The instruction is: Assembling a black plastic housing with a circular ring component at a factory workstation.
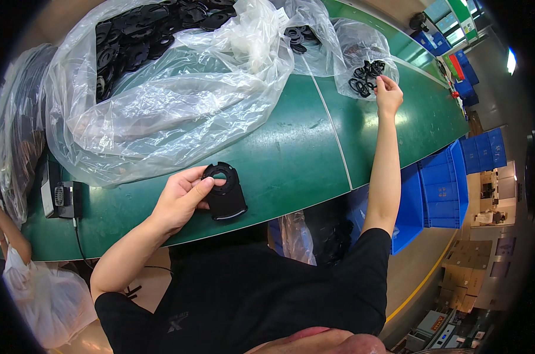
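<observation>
Green bench (291,159), blue crates (441,189); left hand (182,197) fingers grip black part (225,197); right hand (388,94) pinches ring (370,74).

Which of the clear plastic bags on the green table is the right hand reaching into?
The small bag of black rings at the far right. The right hand touches its opening; the big bag holds larger black parts, left.

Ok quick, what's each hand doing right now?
Left hand: closed on a black plastic part.
Right hand: fingers pinched at the small bag of black rings.
</observation>
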